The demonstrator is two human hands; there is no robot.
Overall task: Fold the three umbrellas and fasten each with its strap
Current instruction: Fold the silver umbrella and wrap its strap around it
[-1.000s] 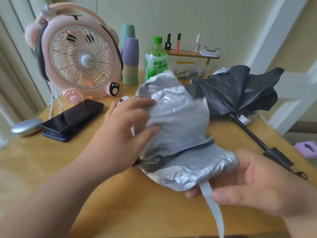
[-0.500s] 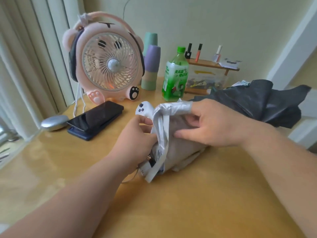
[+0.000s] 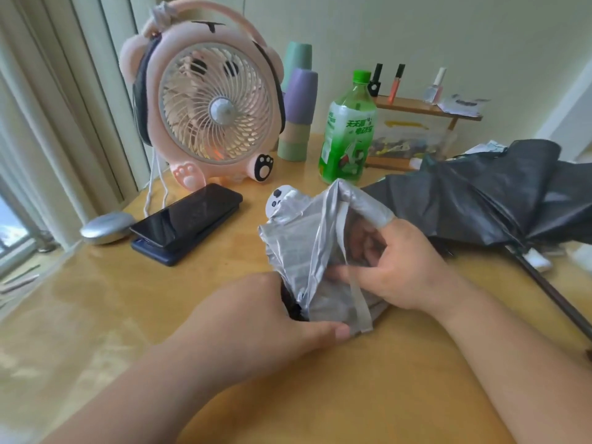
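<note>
- Near: L hand [image 3: 256, 322] clamped on low end of silver umbrella [image 3: 298, 251], mid wooden table [image 3: 128, 315].
- R hand [image 3: 403, 267]: fingers curled into its folds; strap [image 3: 360, 302] hangs loose.
- Black umbrella [image 3: 480, 200]: just behind R hand, unfolded.
- Mid-left: phone [image 3: 189, 216], silver mouse [image 3: 107, 227].
- Far: pink fan [image 3: 208, 100], green bottle [image 3: 349, 133], stacked cups [image 3: 298, 107], shelf [image 3: 426, 107] w/ nail polishes.

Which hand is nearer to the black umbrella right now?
Right. The right hand grips the silver umbrella just beside the black umbrella; the left hand holds the silver umbrella's near end, farther to the left.
</note>
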